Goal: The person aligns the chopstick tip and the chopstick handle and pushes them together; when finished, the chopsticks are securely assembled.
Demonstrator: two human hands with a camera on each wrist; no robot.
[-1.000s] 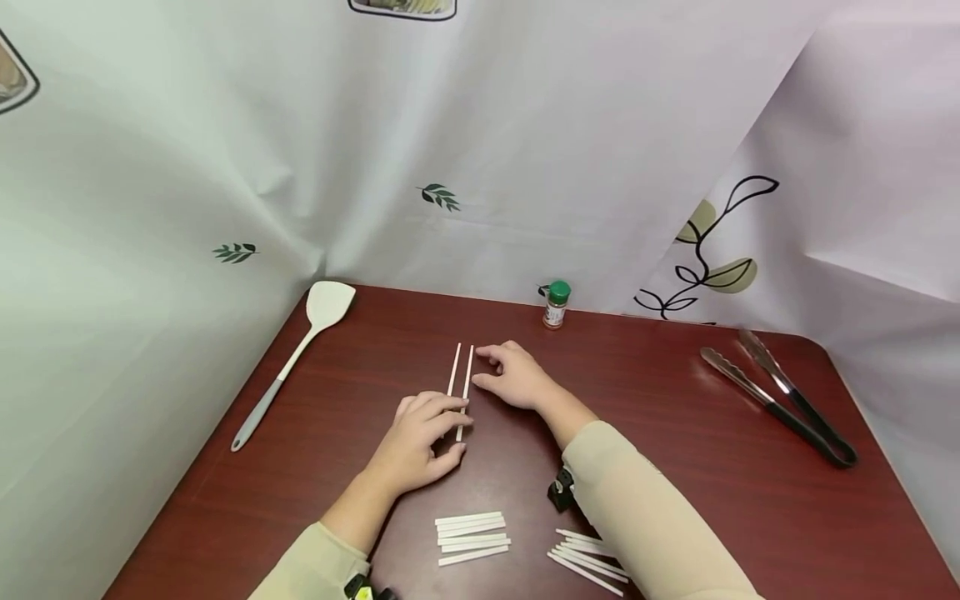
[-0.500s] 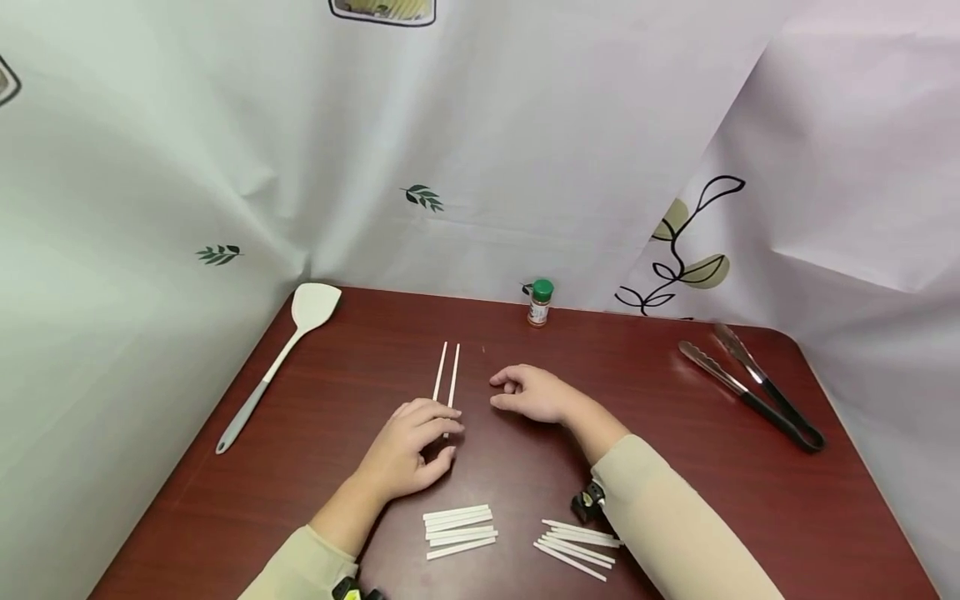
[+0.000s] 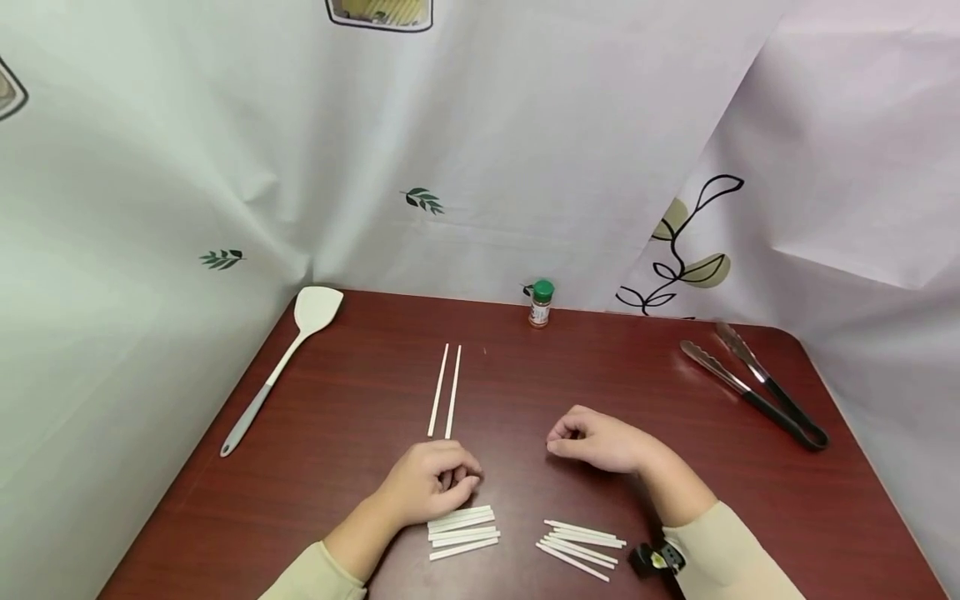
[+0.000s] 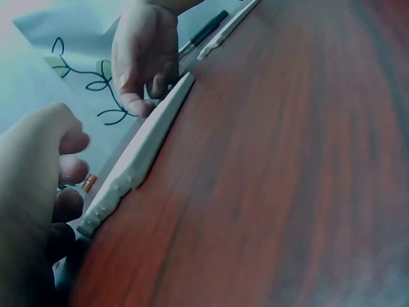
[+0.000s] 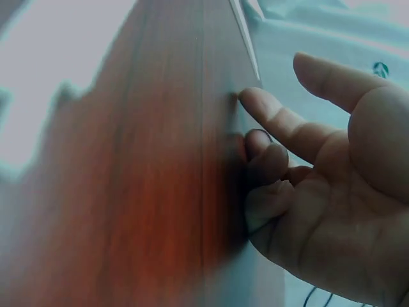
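Two long, thin white sticks (image 3: 453,392) lie side by side on the dark red table, pointing away from me. Just below their near ends is my left hand (image 3: 431,483), fingers loosely bent and holding nothing. It is beside a row of short white sticks (image 3: 463,542), partly over the far ones. My right hand (image 3: 600,442) hovers or rests low over the table to the right, loosely curled around nothing. Closer to me lies a second bunch of white sticks (image 3: 577,550). The left wrist view shows the stick row (image 4: 137,157) beside the left fingers.
A white spatula (image 3: 285,358) with a grey handle lies along the left edge. A green-capped spice jar (image 3: 540,304) stands at the back. Metal tongs (image 3: 753,392) with black handles lie at the right. A pale curtain (image 3: 480,167) hangs behind the table.
Both hands have drawn back from the two long sticks. The left came toward me to the near stick row; the right moved right and toward me. The sticks stay put on the table.
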